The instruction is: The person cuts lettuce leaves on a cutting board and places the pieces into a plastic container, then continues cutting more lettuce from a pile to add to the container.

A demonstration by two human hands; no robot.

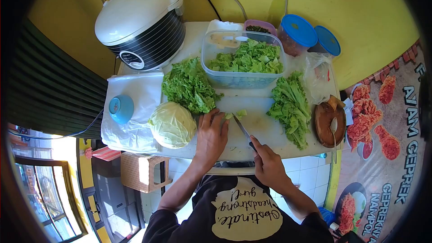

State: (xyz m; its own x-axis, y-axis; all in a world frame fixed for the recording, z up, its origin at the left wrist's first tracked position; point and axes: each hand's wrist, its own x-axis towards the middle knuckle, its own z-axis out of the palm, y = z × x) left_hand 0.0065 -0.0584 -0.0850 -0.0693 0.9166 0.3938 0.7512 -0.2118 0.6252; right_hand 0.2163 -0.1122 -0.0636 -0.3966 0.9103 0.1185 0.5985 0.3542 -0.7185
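My left hand (210, 136) presses down on a small piece of green lettuce (236, 114) on the white cutting board (265, 128). My right hand (269, 165) grips the dark handle of a knife (243, 129), whose blade points up-left toward the lettuce piece by my left fingertips. A heap of leafy lettuce (189, 85) lies just beyond my left hand, and a round pale cabbage (172, 124) sits to its left. More lettuce leaves (291, 107) lie on the board's right side.
A clear plastic tub (238, 78) of cut lettuce stands behind the board. A rice cooker (141, 22) sits back left, blue-lidded containers (299, 31) back right. A blue bowl (121, 108) rests on white plastic at left. A brown stone mortar (328, 123) with a spoon stands at right.
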